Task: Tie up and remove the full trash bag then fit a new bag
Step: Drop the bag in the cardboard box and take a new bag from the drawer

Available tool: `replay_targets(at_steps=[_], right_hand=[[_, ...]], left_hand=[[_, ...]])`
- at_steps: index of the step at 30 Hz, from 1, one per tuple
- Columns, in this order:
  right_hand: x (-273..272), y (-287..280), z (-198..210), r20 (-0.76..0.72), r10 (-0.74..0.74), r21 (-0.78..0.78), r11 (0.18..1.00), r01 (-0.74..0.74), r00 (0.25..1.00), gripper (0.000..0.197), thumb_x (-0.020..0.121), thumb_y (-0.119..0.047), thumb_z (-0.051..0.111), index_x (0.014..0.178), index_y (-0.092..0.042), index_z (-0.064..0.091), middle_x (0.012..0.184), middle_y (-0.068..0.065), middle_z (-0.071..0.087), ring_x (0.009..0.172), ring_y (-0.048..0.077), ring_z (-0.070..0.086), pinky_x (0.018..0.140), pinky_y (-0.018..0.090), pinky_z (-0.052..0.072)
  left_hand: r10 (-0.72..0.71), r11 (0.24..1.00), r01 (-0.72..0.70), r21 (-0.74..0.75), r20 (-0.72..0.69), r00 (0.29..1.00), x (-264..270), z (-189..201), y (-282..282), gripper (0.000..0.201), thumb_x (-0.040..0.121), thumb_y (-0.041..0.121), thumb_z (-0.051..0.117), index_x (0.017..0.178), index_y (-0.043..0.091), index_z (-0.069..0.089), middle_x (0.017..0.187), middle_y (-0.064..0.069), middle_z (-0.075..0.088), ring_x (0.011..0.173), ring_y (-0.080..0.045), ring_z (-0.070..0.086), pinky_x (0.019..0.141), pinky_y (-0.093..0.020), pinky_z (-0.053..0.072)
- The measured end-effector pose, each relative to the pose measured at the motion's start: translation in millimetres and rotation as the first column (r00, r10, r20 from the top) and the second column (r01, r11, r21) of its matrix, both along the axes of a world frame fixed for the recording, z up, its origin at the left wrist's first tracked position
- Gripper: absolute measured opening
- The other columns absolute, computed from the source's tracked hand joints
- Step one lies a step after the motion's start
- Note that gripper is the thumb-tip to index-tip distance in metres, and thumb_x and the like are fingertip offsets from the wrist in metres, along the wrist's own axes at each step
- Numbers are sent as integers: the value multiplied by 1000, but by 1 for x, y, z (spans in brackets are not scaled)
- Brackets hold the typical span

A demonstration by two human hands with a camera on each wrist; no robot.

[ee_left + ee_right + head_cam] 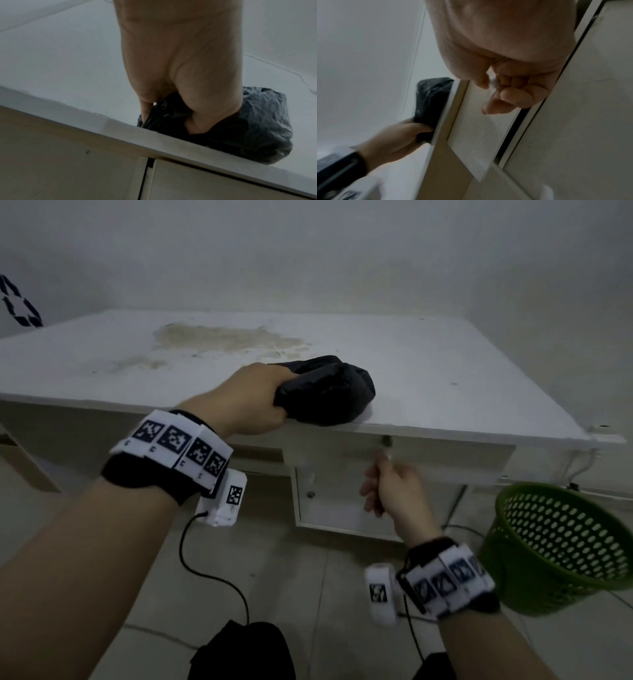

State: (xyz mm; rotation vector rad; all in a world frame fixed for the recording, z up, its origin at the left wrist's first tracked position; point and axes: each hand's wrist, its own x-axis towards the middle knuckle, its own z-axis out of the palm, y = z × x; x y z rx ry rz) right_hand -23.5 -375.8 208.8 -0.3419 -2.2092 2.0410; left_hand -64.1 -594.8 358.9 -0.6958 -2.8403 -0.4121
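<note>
The right hand (pixel 390 491) is nearest, its fingers (pixel 508 94) curled round the small knob (pixel 386 455) of a drawer (pixel 445 460) under the bench (pixel 445 378). Beside it on the floor stands a green basket (pixel 561 546). Farther off, the left hand (pixel 253 402) has its fingers clamped on a black trash bag (pixel 329 392) resting at the bench's front edge.

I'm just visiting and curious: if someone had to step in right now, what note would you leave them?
Left hand grips the black trash bag, bunched at the desk's front edge.
Right hand pinches the small white drawer knob under the desktop.
Green basket stands on the floor to the right, with no bag in it.
Left: fit a bag into the basket. Whether this bag is the new one, I cannot tell.
</note>
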Motion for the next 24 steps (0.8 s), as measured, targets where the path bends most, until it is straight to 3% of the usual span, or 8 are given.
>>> replay_targets(at_steps=[4,9,13,15,17,19,21,24], right_hand=[[-47,3,1,7,-56,50,997,55,998,44,106,-38,38,89,-4,60,61,11,67,41,24,54,41,24,36],[-62,0,2,22,-46,45,998,45,999,37,105,-30,35,94,-5,60,66,12,67,43,24,55,43,25,37],[-55,-1,-11,-42,-40,-11,999,39,998,48,105,-47,35,100,-7,61,66,13,68,43,23,56,41,25,37],[-42,1,-27,-52,0,15,1000,1,999,53,102,-57,36,99,-11,62,66,12,68,45,23,58,40,27,39],[-18,4,-40,9,32,77,997,-33,999,46,102,-52,42,95,-12,64,66,10,70,48,22,59,42,28,41],[18,9,-37,134,43,138,989,-61,990,41,102,-46,47,92,-11,65,66,8,70,49,20,60,43,29,44],[54,17,-13,239,64,209,971,-115,969,38,103,-42,47,91,-11,65,68,7,70,51,19,63,46,29,46],[100,34,44,351,63,246,957,-157,934,31,103,-38,49,91,-15,66,70,8,71,53,19,65,48,26,46]], left_hand=[[-2,1000,2,-21,-25,1000,0,-4,0,47,87,6,62,73,42,36,73,18,40,77,-21,43,70,-29,31],[-14,1000,15,21,-46,999,-2,-8,-1,48,85,4,61,74,42,34,73,18,38,78,-20,41,70,-29,29],[-34,997,38,61,-78,996,-4,-12,-3,44,83,4,61,77,40,37,83,5,47,81,-20,43,73,-29,32],[-57,995,65,73,-102,993,-5,-16,-5,34,82,4,61,84,33,44,88,2,49,82,-20,44,73,-32,34],[-81,994,87,72,-80,994,-8,-19,-7,22,79,8,59,89,27,55,92,-3,55,84,-25,48,73,-36,40],[-80,993,80,84,-9,997,-9,-17,-8,31,72,14,53,101,16,67,99,-11,61,92,-32,52,76,-41,46],[-66,995,60,80,75,995,-7,-11,-7,45,67,16,50,107,9,68,105,-17,63,95,-37,53,75,-43,47],[0,998,-12,61,193,981,9,3,-5,45,62,17,53,103,8,69,99,-18,63,90,-40,54,68,-42,45]])
